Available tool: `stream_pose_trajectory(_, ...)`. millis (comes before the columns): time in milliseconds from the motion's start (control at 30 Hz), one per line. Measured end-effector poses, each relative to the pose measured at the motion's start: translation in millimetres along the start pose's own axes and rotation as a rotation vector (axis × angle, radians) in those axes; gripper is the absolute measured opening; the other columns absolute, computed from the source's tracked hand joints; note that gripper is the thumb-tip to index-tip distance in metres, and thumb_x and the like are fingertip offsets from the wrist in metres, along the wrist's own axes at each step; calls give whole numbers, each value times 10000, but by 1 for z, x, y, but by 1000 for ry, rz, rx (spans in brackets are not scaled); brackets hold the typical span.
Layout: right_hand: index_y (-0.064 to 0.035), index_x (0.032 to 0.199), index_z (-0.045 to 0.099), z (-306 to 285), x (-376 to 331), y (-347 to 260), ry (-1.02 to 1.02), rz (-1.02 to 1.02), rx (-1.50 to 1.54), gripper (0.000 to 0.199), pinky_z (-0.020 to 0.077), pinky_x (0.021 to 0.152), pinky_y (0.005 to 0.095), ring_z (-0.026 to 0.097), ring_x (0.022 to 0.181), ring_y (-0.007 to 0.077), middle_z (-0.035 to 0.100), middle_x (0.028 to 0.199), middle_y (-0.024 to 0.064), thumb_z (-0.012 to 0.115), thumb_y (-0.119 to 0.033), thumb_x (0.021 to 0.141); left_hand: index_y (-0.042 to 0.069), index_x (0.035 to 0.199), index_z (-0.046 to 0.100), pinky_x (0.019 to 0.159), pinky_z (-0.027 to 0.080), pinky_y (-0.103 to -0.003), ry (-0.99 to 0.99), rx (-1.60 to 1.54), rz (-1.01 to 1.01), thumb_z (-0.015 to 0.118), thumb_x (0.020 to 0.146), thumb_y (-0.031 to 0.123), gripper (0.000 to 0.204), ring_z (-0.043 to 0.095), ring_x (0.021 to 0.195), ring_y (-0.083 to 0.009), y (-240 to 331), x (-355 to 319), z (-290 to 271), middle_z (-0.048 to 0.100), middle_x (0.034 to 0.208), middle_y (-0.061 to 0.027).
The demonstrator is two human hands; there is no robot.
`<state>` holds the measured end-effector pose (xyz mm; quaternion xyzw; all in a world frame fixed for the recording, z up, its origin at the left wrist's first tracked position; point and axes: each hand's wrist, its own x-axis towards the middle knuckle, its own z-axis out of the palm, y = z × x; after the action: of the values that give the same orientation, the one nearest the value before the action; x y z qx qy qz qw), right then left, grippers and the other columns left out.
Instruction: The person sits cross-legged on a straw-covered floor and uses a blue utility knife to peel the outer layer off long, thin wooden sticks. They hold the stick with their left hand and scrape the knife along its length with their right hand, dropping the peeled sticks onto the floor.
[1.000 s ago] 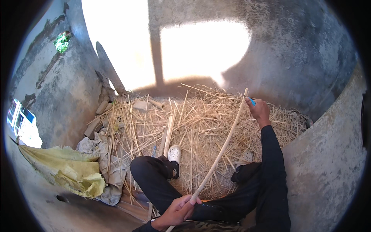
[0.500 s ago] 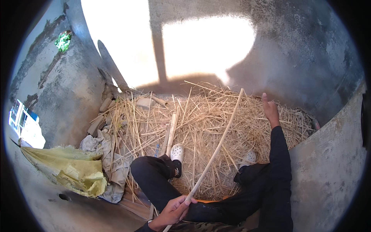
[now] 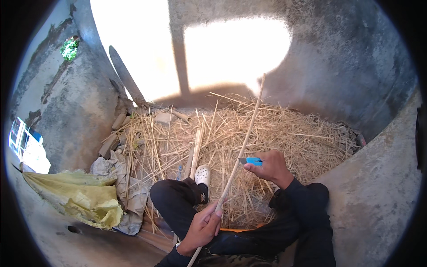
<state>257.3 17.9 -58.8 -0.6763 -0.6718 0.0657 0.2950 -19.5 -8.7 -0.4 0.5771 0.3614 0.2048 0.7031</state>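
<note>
My left hand [image 3: 203,228] is closed around the lower part of a long, pale wooden stick [image 3: 247,135], which slants up and away from my lap toward the far wall. My right hand [image 3: 272,167] grips a blue utility knife [image 3: 253,161]. Its dark blade is out and meets the stick, or lies right beside it, about midway along the visible length. Fingers of the right hand wrap the knife's handle and hide its rear end.
Straw and thin shavings [image 3: 284,133] cover the floor. A split wooden piece [image 3: 196,153] lies near my white clog [image 3: 203,175]. To the left are a yellow cloth or sack [image 3: 84,200] and crumpled grey sacking [image 3: 133,218]. Concrete walls [image 3: 347,66] stand around.
My right hand has come back from the far right to the stick, and the knife now shows in it. The stick has tilted more upright, and my left hand has shifted slightly upward.
</note>
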Motion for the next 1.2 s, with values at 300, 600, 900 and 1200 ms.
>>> stream_pose_trajectory(300,-101,553,597,1,-2,-7,46,28,-8,693,435,439,399,574,445,296,529,467,98,548,-761,756,-10,1413,401,467,304,-181,13,61,42,442,1027,223,453,372,495,-21,0,1,4,434,624,53)
stream_pose_trajectory(600,-106,569,604,-13,10,-1,78,153,8,686,447,451,406,580,450,302,529,472,108,533,-757,771,-17,1406,417,499,261,-163,71,230,110,473,1006,116,426,325,572,18,-4,-7,6,430,704,90)
stream_pose_trajectory(900,-93,560,589,-10,2,-3,83,55,-23,741,436,454,418,583,464,301,530,473,104,467,-787,789,-53,1389,417,549,289,-164,61,409,141,480,994,96,427,364,639,6,-6,-10,5,490,761,69)
stream_pose_trajectory(1200,-93,538,576,-1,-7,-6,51,-28,-66,755,425,446,417,571,456,283,502,453,90,472,-802,776,-70,1389,397,675,393,-162,34,461,173,477,989,83,435,460,737,-8,-19,-12,3,531,791,-4)
